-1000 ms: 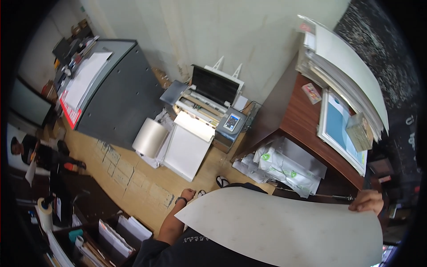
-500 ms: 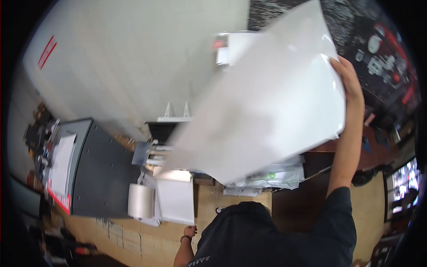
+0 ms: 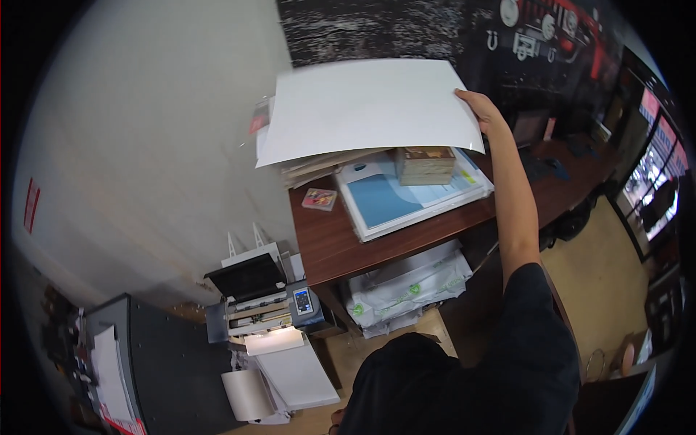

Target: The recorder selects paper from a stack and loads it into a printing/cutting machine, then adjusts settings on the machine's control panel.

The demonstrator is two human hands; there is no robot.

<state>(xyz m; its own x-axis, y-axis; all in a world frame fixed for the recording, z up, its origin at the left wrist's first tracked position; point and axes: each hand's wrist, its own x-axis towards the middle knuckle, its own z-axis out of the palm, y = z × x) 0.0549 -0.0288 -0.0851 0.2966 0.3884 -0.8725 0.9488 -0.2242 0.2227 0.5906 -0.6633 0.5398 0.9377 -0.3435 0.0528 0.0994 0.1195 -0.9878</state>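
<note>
A large white sheet [image 3: 370, 109] spreads over the back of a brown wooden table [image 3: 326, 250]. My right hand [image 3: 478, 109] is closed on the sheet's right edge, with the arm stretched out. Beneath the sheet's front edge sit a stack of small cards or papers [image 3: 425, 170] and a blue-and-white flat pack [image 3: 391, 199]. Only a small part of my left hand [image 3: 338, 418] shows beside my body at the lower edge, its fingers mostly hidden.
A small colourful card pack [image 3: 319, 199] lies on the table's left end. Below left stand a cutting plotter or printer [image 3: 264, 308], a paper roll [image 3: 246, 396] and a dark grey cabinet [image 3: 174, 362]. Wrapped plastic packs [image 3: 409, 290] fill a shelf under the table.
The sheet, raised and tilted before, has come down flatter over the table, with my right hand still on its edge. The view has swung right, and my left hand has mostly left it.
</note>
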